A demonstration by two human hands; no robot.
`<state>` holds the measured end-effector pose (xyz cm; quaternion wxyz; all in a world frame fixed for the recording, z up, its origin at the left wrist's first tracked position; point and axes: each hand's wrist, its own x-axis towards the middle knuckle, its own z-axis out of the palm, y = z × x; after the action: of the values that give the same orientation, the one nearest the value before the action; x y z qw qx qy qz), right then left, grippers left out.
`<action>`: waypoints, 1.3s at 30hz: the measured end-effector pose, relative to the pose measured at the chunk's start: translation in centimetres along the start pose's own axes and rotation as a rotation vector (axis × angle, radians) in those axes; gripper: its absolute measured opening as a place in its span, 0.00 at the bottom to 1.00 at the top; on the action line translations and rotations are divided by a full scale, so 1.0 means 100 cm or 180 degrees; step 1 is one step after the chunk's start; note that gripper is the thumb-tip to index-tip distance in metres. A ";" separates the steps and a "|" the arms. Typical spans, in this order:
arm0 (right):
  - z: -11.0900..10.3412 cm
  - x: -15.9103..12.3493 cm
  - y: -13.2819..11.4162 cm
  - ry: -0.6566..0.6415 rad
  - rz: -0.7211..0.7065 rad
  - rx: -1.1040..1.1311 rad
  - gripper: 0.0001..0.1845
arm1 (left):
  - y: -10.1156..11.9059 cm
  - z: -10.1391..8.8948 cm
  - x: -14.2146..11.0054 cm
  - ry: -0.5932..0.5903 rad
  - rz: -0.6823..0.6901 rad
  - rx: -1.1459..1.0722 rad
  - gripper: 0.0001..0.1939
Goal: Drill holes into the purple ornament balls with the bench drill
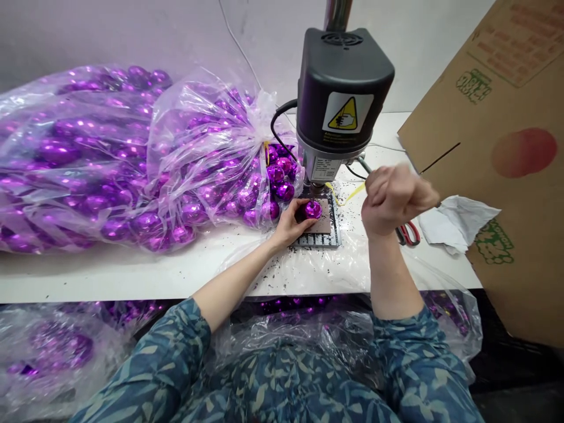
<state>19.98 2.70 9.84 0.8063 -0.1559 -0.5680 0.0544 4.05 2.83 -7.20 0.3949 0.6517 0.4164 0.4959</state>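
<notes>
My left hand (pixel 292 223) is closed on a shiny purple faceted ball (pixel 313 210), thumb and fingers at its left side. The ball rests on a brown board (pixel 325 222) on the slotted metal base (pixel 331 241) of a bench drill press (pixel 346 82), right under its chuck. My right hand (pixel 394 197), a little blurred, is raised to the right of the machine in a fist around its feed lever (pixel 362 163). Most of the lever is hidden by the fingers.
A clear plastic bag (pixel 176 123) of purple balls fills the table's left, its mouth spilling several balls (pixel 282 176) beside the machine. Red-handled scissors (pixel 410 234), crumpled white paper (pixel 458 220) and a large cardboard box (pixel 502 176) stand right. Dark flakes and plastic sheet (pixel 348 258) lie in front.
</notes>
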 end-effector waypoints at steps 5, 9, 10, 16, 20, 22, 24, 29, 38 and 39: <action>0.027 0.058 -0.002 0.0040 0.0900 -0.0042 0.37 | 0.013 -0.003 -0.004 0.0246 -0.0158 0.0067 0.27; 0.037 0.078 0.009 0.0064 0.1364 0.0222 0.40 | 0.050 -0.016 -0.044 -0.0166 0.0043 0.0417 0.22; 0.038 0.079 0.010 0.0109 0.1365 0.0268 0.40 | 0.062 -0.021 -0.060 -0.0653 0.0209 0.0470 0.21; 0.041 0.075 0.009 0.0220 0.1173 0.0278 0.40 | 0.098 -0.040 -0.130 -0.2800 0.1274 0.1370 0.18; 0.042 0.075 0.012 0.0246 0.1121 0.0151 0.41 | 0.081 -0.049 -0.081 -0.1812 0.1059 0.1325 0.07; 0.041 0.074 0.014 0.0226 0.1099 0.0060 0.41 | 0.068 -0.053 -0.035 -0.1017 0.0823 0.1995 0.15; 0.040 0.074 0.014 0.0216 0.1087 -0.0009 0.41 | 0.056 -0.056 0.009 -0.0613 0.0468 0.2849 0.23; 0.040 0.074 0.011 0.0202 0.1154 -0.0051 0.42 | 0.040 -0.055 0.061 -0.0730 0.0002 0.3544 0.30; 0.042 0.073 0.017 0.0226 0.0955 -0.0074 0.43 | 0.053 -0.075 0.023 -0.0128 -0.0695 -0.0514 0.25; 0.042 0.072 0.018 0.0240 0.0908 -0.0022 0.42 | 0.055 -0.074 0.018 -0.0277 -0.0973 -0.0862 0.23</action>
<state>18.77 7.07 17.06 0.8106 -0.2397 -0.5095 0.1606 -2.09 3.37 -0.12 0.5672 0.5427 0.4226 0.4531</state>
